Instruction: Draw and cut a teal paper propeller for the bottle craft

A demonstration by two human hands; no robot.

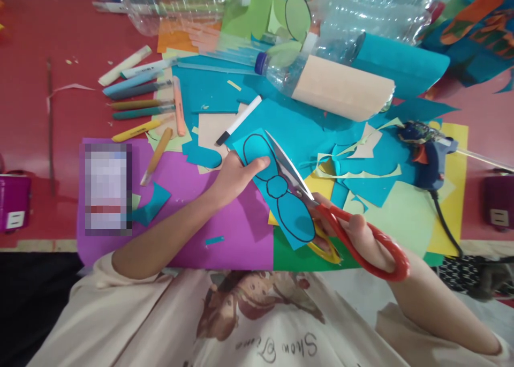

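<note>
A strip of blue paper [295,217] bears a bow shape drawn in black outline, two long loops joined by a small round centre. My left hand [236,177] pinches the strip near its upper loop, thumb on top and the other fingers hidden beneath. Red-handled scissors [341,227] are in my right hand [357,236], its fingers through the handles. Their blades lie along the right edge of the strip, beside the upper loop. Under the strip's lower end, part of a yellow scissor-like handle [331,254] shows.
Several markers [140,107] lie at the left near a phone-like device [106,190]. A paper-wrapped plastic bottle [341,88] lies beyond my hands. Paper scraps [361,169] and a blue glue gun [431,158] with a cord are at the right. A white marker [241,119] lies just past the strip.
</note>
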